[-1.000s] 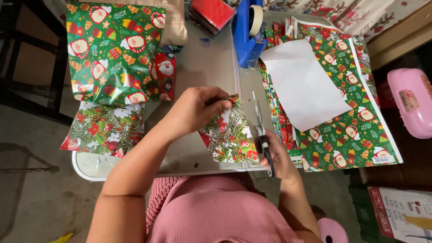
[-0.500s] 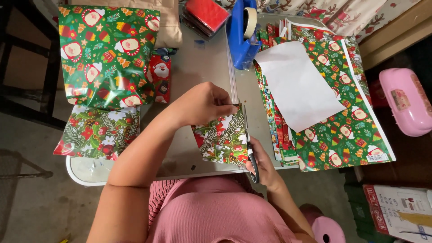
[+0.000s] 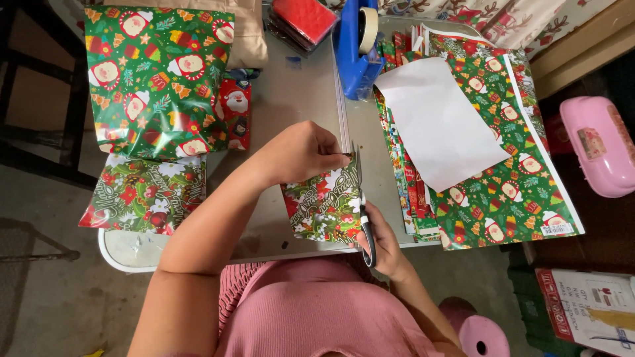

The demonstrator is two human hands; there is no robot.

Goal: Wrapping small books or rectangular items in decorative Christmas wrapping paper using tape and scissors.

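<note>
Pinching the top edge of the wrapping paper piece [image 3: 324,201] with my left hand [image 3: 301,153], fingers closed on it, near the bench's [image 3: 291,92] front edge. My right hand [image 3: 383,241] grips the scissors [image 3: 364,211], blades pointing away from me, long axis front-to-back.
</note>
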